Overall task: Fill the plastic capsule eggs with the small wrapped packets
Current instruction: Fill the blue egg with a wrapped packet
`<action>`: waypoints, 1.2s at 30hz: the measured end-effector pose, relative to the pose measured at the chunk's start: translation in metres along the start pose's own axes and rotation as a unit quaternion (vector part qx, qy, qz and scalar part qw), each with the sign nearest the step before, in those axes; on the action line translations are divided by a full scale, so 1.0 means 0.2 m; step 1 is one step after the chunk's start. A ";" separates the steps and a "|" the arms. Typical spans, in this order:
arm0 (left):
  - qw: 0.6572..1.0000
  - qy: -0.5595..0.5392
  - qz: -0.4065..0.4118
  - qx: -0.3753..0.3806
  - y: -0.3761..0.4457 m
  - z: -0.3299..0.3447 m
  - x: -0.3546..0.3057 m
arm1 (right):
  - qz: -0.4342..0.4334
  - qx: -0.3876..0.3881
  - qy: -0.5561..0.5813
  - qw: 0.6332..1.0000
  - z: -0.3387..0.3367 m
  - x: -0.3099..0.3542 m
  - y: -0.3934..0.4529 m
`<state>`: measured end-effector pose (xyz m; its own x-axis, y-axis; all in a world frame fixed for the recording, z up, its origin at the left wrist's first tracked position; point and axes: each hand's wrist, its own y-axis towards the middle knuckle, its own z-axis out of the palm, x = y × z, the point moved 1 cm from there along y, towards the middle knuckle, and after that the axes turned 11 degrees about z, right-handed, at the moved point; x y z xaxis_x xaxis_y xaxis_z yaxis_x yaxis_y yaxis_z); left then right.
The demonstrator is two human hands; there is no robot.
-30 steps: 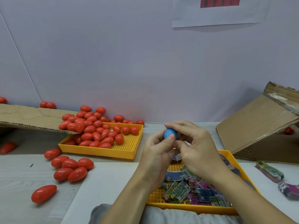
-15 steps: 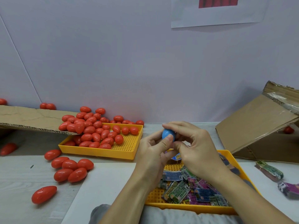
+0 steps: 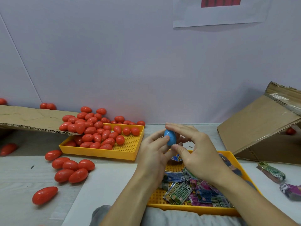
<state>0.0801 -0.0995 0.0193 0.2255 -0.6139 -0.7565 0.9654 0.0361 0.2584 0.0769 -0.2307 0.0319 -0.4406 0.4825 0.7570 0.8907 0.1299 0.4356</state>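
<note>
I hold a blue egg (image 3: pixel 170 137) at the centre of the frame, above the far edge of the packet tray (image 3: pixel 192 207). My left hand (image 3: pixel 154 154) pinches it from the left, thumb tip against its side. My right hand (image 3: pixel 193 147) pinches it from the right, forefinger curled over its top and thumb pressing below. The egg looks closed, with a seam round its middle.

Below my hands, at the lower right, the yellow tray holds a heap of packets (image 3: pixel 187 191), green, blue and pink. Two more packets (image 3: pixel 272 172) lie on the worktop (image 3: pixel 21 180) at the right edge.

At centre left a second yellow tray (image 3: pixel 130 149) is piled with red eggs (image 3: pixel 97 132), and a cardboard flap (image 3: pixel 32 118) leans over its left end. A cluster of loose red eggs (image 3: pixel 71 168) lies on the worktop at lower left, with one more (image 3: pixel 44 195) apart and nearer to me. A cardboard box (image 3: pixel 260 128) slopes at the right, a red egg (image 3: pixel 290 131) showing under it. A white sheet (image 3: pixel 219 12) with a red patch hangs on the wall at the top.
</note>
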 end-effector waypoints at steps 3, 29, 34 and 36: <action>0.994 0.030 0.021 -0.099 0.02 -0.02 -0.01 | 0.016 -0.002 -0.013 1.000 -0.01 -0.01 0.00; 0.966 0.167 0.117 -0.158 0.02 -0.04 -0.02 | 0.026 0.199 -0.219 0.955 -0.01 0.03 -0.03; 0.958 0.213 0.113 -0.157 0.03 -0.06 -0.01 | 0.074 0.063 -0.094 0.991 -0.04 -0.01 0.00; 0.954 0.240 0.101 -0.150 0.03 -0.07 0.00 | 0.111 0.039 -0.041 0.992 -0.05 -0.02 0.01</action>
<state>0.0878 -0.0881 0.0133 0.3758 -0.1419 -0.9158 0.8734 0.3846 0.2989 0.0797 -0.2410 0.0350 -0.2249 0.5758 0.7861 0.9721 0.0776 0.2214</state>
